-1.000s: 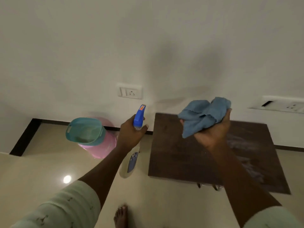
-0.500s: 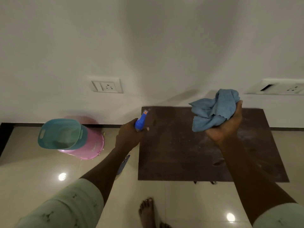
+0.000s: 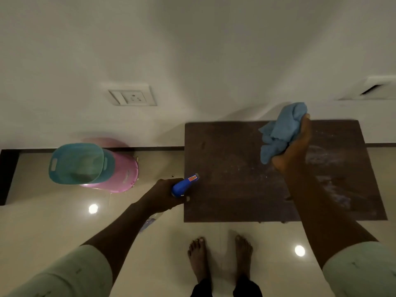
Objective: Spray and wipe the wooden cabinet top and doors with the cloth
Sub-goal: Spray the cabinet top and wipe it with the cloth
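The dark wooden cabinet top (image 3: 231, 168) stands against the white wall, with pale dusty smears on its right part. My left hand (image 3: 162, 195) grips a spray bottle (image 3: 184, 185) with a blue head, its nozzle pointing right over the cabinet's left edge. The bottle's clear body hangs below my hand. My right hand (image 3: 295, 151) is raised above the back right of the top and holds a bunched blue cloth (image 3: 280, 131). The cabinet doors are hidden below the top.
A teal basket (image 3: 77, 162) rests on a pink tub (image 3: 124, 174) on the glossy floor at the left, by the wall. A wall socket (image 3: 132, 97) sits above. My bare feet (image 3: 220, 256) stand in front of the cabinet.
The view has tilted down and nearer the cabinet. My left hand lowered the spray bottle toward the cabinet's left edge. My right hand stays raised with the cloth.
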`<state>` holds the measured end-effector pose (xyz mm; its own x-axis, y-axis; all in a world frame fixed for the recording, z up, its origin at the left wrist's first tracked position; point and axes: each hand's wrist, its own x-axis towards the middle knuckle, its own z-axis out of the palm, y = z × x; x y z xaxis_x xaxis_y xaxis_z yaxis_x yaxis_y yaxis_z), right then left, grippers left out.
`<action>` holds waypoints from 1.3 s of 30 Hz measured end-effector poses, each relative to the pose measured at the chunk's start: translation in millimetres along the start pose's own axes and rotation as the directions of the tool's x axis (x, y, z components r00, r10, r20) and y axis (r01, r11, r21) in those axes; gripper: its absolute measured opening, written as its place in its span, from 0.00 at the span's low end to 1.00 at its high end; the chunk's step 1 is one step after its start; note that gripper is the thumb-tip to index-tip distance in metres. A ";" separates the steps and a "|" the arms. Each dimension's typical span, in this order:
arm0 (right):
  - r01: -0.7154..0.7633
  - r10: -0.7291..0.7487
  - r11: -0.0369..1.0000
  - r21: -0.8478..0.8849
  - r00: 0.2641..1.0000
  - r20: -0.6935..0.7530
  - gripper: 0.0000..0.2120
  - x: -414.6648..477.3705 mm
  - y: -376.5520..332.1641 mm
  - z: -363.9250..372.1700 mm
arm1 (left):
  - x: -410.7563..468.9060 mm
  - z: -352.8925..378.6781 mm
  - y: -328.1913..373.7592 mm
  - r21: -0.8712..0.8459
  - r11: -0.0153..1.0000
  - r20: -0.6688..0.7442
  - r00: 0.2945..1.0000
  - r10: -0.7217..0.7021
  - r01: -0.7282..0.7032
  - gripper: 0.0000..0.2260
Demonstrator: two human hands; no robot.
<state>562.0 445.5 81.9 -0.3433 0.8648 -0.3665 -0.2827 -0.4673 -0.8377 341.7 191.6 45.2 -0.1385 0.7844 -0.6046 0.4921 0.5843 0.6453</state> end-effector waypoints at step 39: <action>0.788 0.213 -0.205 -0.581 0.615 0.759 0.30 -26.4 207.1 45.2 | 75.4 -8.7 -25.0 -0.259 0.966 -0.633 0.756 -0.166 -0.005 0.18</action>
<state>472.0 317.6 -63.6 -0.9513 0.2928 -0.0965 0.3077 0.8838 -0.3524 311.5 237.9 -12.4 -0.7300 0.6284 -0.2688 0.2533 0.6141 0.7475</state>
